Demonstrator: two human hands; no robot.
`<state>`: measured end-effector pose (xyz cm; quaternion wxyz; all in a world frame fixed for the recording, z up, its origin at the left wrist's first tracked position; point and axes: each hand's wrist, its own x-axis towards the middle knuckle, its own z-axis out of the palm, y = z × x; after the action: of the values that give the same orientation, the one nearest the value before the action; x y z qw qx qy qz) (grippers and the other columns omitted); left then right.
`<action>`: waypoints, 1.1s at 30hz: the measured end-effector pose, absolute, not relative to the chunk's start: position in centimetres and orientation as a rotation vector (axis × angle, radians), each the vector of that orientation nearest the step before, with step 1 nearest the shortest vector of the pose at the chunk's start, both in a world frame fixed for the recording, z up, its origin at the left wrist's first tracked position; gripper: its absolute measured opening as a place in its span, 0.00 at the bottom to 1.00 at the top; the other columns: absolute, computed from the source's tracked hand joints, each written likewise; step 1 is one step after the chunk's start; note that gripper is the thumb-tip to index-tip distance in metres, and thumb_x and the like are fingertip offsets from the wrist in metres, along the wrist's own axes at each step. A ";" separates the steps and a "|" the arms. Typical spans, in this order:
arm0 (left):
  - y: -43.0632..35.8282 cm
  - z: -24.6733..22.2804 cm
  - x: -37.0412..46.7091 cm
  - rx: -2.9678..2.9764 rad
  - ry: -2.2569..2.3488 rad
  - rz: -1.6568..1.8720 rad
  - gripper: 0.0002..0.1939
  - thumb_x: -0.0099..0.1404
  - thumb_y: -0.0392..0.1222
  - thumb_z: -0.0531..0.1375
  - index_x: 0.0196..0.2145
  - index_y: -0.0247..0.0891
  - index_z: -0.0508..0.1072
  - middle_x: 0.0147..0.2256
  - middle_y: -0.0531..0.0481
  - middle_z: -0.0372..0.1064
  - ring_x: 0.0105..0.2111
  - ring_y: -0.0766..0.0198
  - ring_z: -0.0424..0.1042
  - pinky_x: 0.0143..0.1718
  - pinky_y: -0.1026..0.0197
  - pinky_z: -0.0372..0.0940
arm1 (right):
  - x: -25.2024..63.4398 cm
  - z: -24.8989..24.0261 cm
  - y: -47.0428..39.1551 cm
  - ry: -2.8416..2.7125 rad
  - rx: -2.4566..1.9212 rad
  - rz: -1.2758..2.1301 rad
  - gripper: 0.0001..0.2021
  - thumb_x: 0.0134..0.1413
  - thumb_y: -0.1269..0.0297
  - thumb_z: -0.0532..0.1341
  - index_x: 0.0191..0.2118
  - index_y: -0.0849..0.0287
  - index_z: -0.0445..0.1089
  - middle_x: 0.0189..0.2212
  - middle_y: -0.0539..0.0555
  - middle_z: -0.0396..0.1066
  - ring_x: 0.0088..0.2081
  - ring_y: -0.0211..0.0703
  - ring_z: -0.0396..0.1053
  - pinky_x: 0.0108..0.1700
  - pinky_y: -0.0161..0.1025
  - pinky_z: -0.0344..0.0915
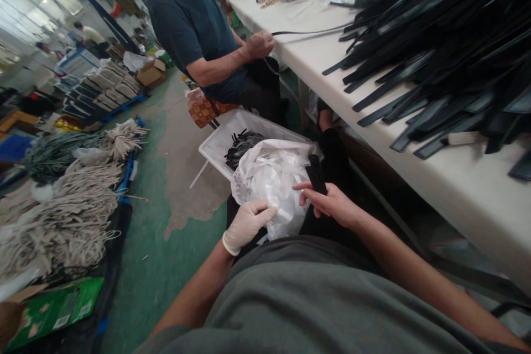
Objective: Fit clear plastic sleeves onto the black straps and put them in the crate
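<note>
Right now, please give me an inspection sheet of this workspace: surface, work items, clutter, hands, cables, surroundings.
Surface: white table at the person's right, partly bare.
Work items: white plastic bag on the lap; black strip pieces held in the right hand.
Clutter: heap of black straps on the table; white bin with black pieces behind the bag.
Hands: gloved left hand touches the bag; bare right hand grips the black strip pieces.
Cables: nothing seen; piles of cord lie on the floor.
Surroundings: green floor; a co-worker sits at the table holding a strap.
</note>
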<state>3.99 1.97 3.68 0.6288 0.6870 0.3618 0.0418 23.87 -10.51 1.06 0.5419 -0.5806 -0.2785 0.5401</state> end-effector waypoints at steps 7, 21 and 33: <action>4.3 7.7 4.2 1.804 0.722 0.201 0.17 0.59 0.52 0.62 0.28 0.32 0.77 0.25 0.52 0.68 0.28 0.67 0.65 0.31 0.66 0.60 | 23.1 3.7 -7.5 -1.234 -1.372 1.447 0.15 0.49 0.55 0.66 0.41 0.59 0.76 0.18 0.46 0.69 0.20 0.34 0.63 0.21 0.30 0.60; 7.2 3.0 7.9 1.036 0.774 0.433 0.36 0.61 0.71 0.50 0.38 0.32 0.76 0.33 0.40 0.76 0.39 0.54 0.75 0.42 0.55 0.69 | 22.5 7.2 -6.7 -1.122 -1.416 1.392 0.23 0.52 0.49 0.63 0.15 0.59 0.63 0.10 0.47 0.61 0.15 0.31 0.55 0.19 0.31 0.53; 2.4 2.8 9.6 1.104 0.712 0.308 0.18 0.50 0.49 0.70 0.33 0.33 0.78 0.29 0.48 0.74 0.32 0.63 0.71 0.41 0.59 0.63 | 23.8 8.4 -0.4 -0.987 -1.551 1.030 0.12 0.51 0.58 0.63 0.30 0.63 0.74 0.12 0.44 0.61 0.13 0.30 0.55 0.15 0.30 0.50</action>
<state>9.58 2.42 2.84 0.7808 0.5113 0.3295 0.1426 23.79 -0.36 8.40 0.4944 -0.6396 -0.4073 0.4250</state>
